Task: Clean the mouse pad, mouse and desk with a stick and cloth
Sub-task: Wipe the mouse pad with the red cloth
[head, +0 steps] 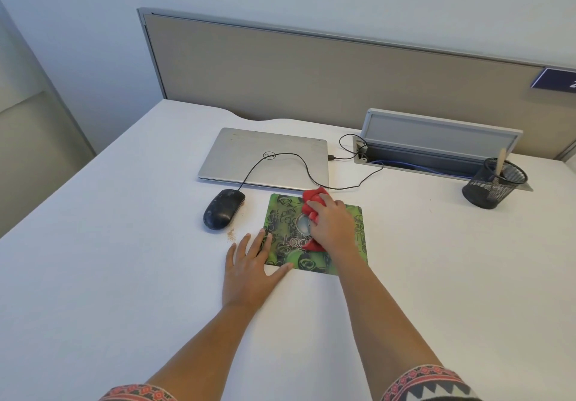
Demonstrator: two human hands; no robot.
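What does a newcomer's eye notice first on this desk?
The red cloth, gripped by the right hand on the green mouse pad in the middle of the desk, stands out first. The left hand lies flat on the pad's near left corner; a dusty black mouse sits just left of it.

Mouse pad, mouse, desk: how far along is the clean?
Nothing looks finished. In hand: the right hand grips the red cloth on the mouse pad, the left hand resting flat on its near-left corner. Left: the mouse looks dusty, brown crumbs lie on the desk beside it, and the stick stands in the mesh cup.
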